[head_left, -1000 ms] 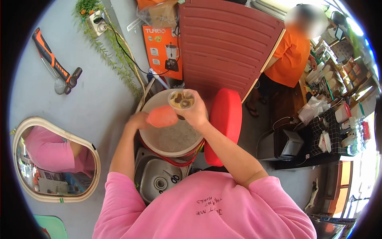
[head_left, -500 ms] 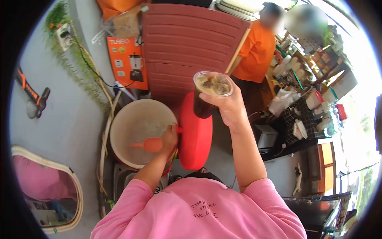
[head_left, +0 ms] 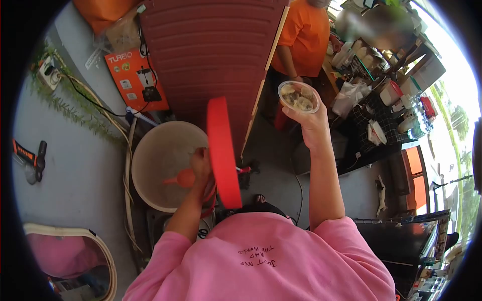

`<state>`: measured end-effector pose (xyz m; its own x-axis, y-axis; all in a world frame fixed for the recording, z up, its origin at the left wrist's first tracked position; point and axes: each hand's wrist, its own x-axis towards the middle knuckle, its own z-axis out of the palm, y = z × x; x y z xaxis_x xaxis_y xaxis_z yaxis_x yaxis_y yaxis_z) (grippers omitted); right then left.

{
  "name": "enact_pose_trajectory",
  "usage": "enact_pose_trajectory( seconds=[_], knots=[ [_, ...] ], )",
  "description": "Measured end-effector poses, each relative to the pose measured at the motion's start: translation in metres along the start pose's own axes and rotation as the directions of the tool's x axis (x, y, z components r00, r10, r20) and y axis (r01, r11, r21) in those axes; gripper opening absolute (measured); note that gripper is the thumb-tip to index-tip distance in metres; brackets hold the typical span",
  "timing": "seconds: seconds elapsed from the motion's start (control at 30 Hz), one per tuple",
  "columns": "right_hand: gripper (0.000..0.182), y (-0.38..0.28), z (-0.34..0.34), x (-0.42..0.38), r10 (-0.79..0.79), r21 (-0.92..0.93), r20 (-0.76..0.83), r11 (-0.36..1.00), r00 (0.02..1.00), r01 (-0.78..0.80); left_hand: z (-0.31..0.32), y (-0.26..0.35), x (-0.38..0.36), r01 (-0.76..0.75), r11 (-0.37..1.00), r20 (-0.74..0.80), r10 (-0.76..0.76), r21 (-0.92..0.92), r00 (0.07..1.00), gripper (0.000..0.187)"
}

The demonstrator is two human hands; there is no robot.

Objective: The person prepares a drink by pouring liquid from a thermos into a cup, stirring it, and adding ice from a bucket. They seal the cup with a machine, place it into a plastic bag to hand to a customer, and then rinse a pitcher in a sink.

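Harsh daylight is admitted from the right, where detail is washed out; edges are bent and blackened.

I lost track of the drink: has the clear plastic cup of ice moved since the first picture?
Yes: the cup, in the right hand, has moved rightward, away from the round off-white plastic tub.

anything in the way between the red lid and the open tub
Yes, the left hand: it is on the side of the red lid that faces the tub, near the rim. The orange scoop lies inside the tub; nothing else visible stands between them.
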<state>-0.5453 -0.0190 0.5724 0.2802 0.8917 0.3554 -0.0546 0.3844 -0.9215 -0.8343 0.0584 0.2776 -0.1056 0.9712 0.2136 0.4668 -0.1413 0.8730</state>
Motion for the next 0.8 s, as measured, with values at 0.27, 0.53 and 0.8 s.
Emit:
enact_pose_trajectory(
  seconds=[0.27, 0.53, 0.8],
  knots=[
    [0.061, 0.021, 0.01, 0.006, 0.123, 0.002, 0.058, 0.992, 0.991, -0.123, -0.141, 0.029, 0.002, -0.1, 0.994, -0.161, 0.093, -0.036, 0.983, 0.039],
    [0.062, 0.065, 0.016, 0.028, -0.037, -0.053, 0.282, 0.997, 0.959, 0.054, -0.23, 0.095, -0.005, -0.006, 0.97, -0.388, 0.103, 0.243, 0.916, 0.031],
    [0.071, 0.115, -0.002, 0.064, 0.009, 0.062, 0.6, 0.996, 0.8, -0.058, -0.131, 0.073, -0.028, 0.131, 0.529, -0.392, 0.419, 0.839, 0.819, 0.033]
  ],
)
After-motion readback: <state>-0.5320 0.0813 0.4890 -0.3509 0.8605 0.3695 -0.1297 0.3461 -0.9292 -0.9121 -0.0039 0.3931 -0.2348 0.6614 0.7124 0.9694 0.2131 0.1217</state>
